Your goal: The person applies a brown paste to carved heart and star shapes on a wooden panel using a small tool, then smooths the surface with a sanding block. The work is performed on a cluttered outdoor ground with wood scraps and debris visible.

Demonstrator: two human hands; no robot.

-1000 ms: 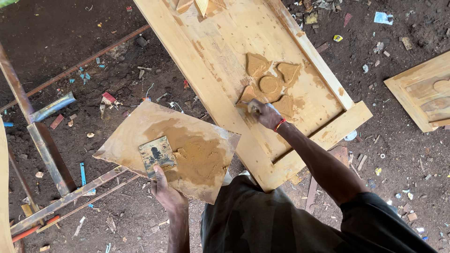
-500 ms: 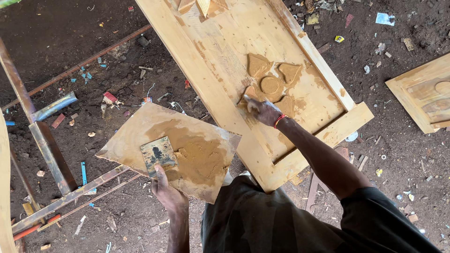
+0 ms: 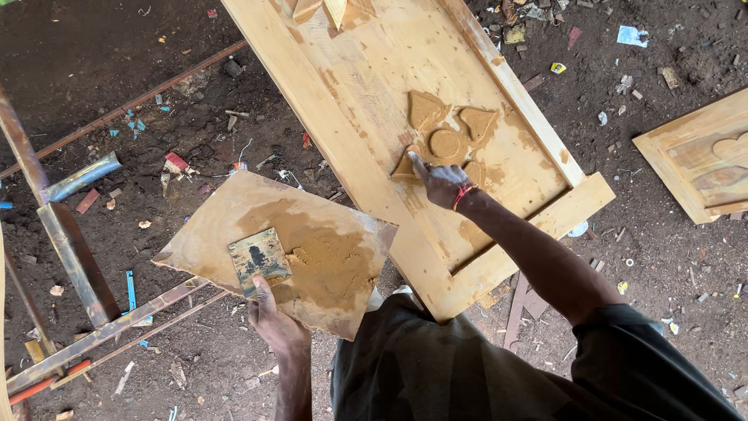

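Wooden door panel (filler-smeared), littered dirt floor

- small red-and-white packet lying flat in the dirt, left of the big panel
- crumpled pale-blue wrapper top right
- tiny yellow wrapper scrap just below-left of it

Look past the work: you stand on a dark dirt floor littered with wood chips and scraps. At the left lies a rusty metal frame, with a short grey pipe just beside its far end and a blue strip near its bar. At the right edge rests a second wooden panel, and a white paper scrap lies far right.
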